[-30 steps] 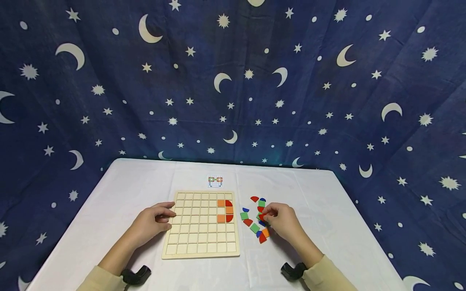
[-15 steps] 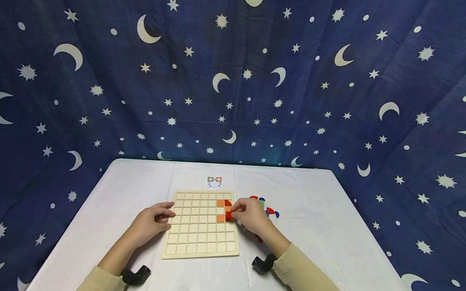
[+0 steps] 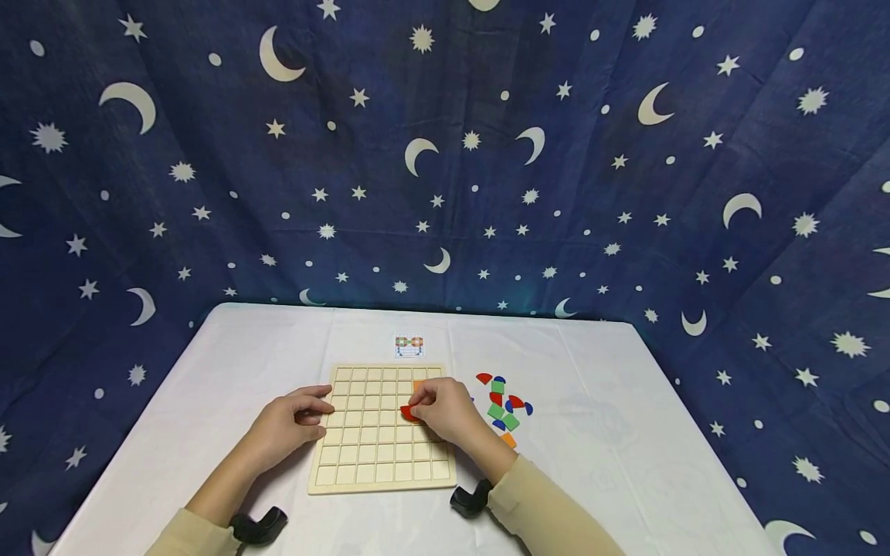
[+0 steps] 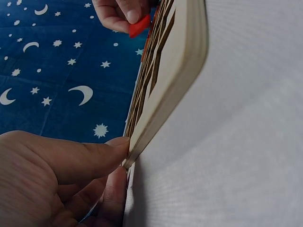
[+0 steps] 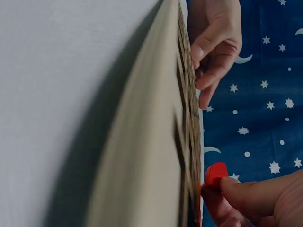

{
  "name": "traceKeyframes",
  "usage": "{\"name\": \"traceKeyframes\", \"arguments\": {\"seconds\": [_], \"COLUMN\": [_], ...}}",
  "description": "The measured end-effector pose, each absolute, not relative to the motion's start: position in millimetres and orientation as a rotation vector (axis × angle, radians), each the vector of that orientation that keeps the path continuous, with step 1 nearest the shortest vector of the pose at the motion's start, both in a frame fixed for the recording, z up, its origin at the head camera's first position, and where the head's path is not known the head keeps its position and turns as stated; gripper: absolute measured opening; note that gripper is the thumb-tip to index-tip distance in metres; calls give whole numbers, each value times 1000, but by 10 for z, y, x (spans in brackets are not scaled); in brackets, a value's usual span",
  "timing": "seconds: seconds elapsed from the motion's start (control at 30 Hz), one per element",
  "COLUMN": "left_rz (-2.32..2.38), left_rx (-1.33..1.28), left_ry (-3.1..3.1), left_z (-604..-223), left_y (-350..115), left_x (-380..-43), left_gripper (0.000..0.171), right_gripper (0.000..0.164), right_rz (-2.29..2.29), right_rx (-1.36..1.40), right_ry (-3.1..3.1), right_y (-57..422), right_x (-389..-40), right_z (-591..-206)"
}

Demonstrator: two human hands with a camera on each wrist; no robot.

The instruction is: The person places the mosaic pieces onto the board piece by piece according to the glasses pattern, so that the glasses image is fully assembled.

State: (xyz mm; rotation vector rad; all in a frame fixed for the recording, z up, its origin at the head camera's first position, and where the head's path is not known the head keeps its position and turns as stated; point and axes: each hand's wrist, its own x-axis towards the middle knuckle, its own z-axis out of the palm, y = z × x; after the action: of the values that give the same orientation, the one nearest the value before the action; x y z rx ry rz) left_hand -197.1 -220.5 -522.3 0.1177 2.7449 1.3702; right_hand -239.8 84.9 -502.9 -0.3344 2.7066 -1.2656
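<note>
My left hand (image 3: 288, 425) rests against the left edge of a wooden grid board (image 3: 368, 467), its fingers spread and touching the rim. In the left wrist view the thumb (image 4: 90, 158) meets the board's edge. Over the board's right half, my right hand (image 3: 445, 409) pinches a red piece with a curved side (image 3: 409, 414) between thumb and fingers. That red piece (image 5: 216, 174) looks raised above the board in the right wrist view. An orange square (image 3: 418, 384) shows in the grid behind the right hand, which hides the other pieces placed there.
Right of the board lie loose red, green, blue and orange pieces, among them a green square (image 3: 511, 422) and a red piece (image 3: 484, 378). A small pattern card (image 3: 409, 345) lies behind the board. A starry blue cloth (image 3: 445, 154) hangs beyond the white table (image 3: 591, 401).
My right hand has brought a red piece leftward from the loose pieces, past the board's right edge and over the grid. The left hand has stayed at the board's left edge.
</note>
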Motion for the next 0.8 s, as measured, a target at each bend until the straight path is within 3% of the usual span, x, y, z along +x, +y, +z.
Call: {"name": "traceKeyframes", "arguments": {"seconds": [0.8], "left_rz": [1369], "left_rx": [124], "left_ry": [2754], "left_z": [-5199], "left_y": [-2188], "left_x": [-1954], "left_gripper": [33], "right_gripper": [11], "right_rz": [-1004], "right_rx": [-447], "right_ry": [2838], "right_y": [774], "right_x": [-2339], "right_z": [-5069]}}
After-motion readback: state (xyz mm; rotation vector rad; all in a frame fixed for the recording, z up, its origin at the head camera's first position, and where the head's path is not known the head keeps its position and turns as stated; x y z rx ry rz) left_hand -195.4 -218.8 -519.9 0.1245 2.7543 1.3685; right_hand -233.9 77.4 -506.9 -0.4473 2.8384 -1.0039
